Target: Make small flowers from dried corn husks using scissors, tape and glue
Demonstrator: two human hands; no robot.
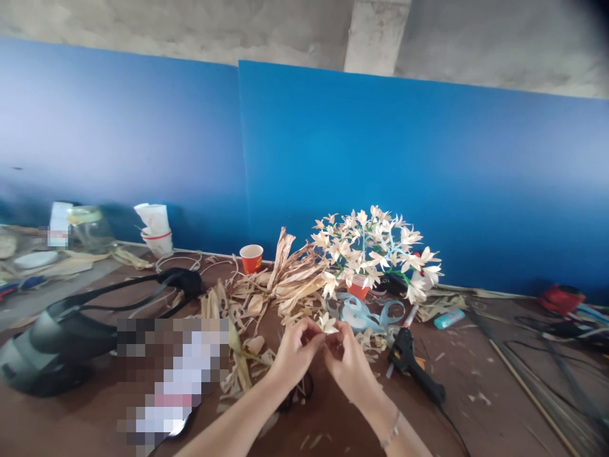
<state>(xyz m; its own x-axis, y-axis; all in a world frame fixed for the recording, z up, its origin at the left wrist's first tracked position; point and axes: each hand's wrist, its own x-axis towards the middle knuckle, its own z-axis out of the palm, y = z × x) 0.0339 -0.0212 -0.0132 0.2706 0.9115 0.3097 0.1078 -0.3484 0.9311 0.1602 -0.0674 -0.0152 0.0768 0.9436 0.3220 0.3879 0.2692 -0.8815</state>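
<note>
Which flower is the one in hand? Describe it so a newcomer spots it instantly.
From the blue wall, drop to the big bunch of pale flowers in front of it. Below its left side, the left hand and right hand sit close together, with one cream flower between them. Unlike its neighbours, it is held apart from the bunch.

Bench [476, 368]: plain dark brown. Single flower [327, 324]: creamy white. Flower bunch [379, 259], toward bench's far edge: cream-white petals, green and pale-blue stems. Ribbon [356, 316]: light blue. Husks [297, 285]: straw to tan, streaked with darker brown. Paper cup [251, 262], far edge: orange-red, yellow marking, white inside. White cup [158, 245], far edge leftward: red band at rim. Glue gun [404, 351]: black. Tube [448, 319]: turquoise. Partition [404, 139] beyond far edge: plain bright blue.
</note>
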